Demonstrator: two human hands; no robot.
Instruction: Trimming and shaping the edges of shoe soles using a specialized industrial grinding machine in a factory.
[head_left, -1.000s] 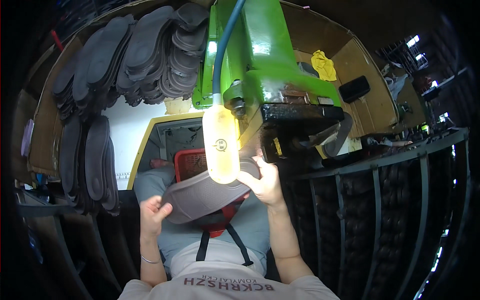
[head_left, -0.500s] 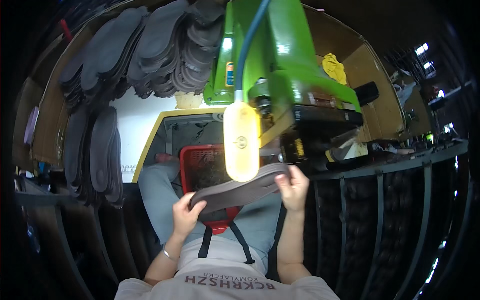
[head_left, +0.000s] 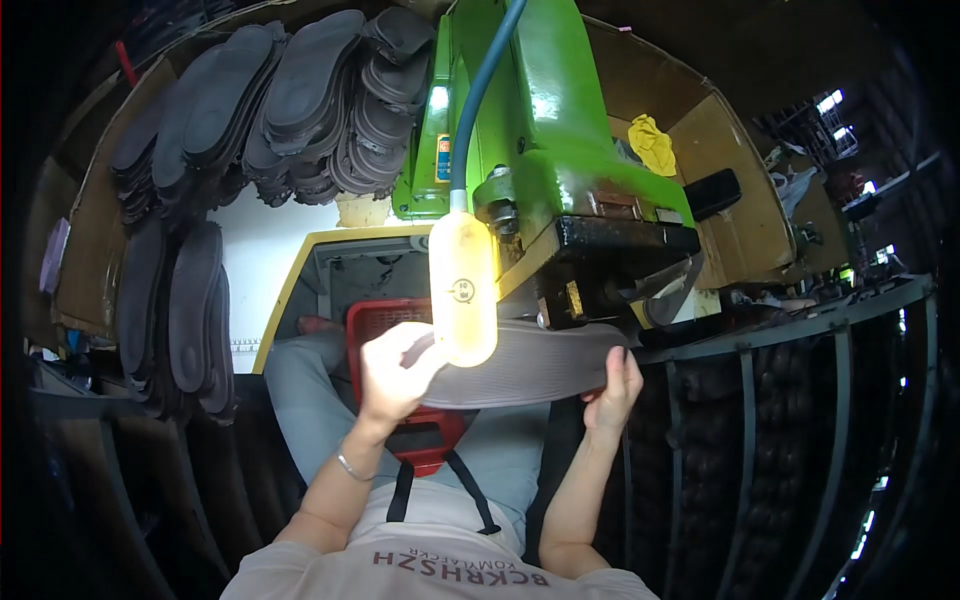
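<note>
A dark grey-brown shoe sole spans the space between my two hands, its finely ribbed face turned up. My left hand grips its left end, thumb and fingers closed on it. At the other end, my right hand pinches the edge. The sole's far edge lies close under the black working head of a green machine; whether they touch I cannot tell. A glowing yellow-white lamp hangs over the sole's left part and hides some of it.
Stacks of similar soles lie at the far left, with more soles nearer. Below the machine, a red basket sits between my legs. Cardboard and a yellow cloth are at the right, above a metal rail.
The sole has shifted right and under the machine head, turning so its ribbed face shows. Both hands moved right with it, and the left also rose toward the lamp. The view shifted slightly.
</note>
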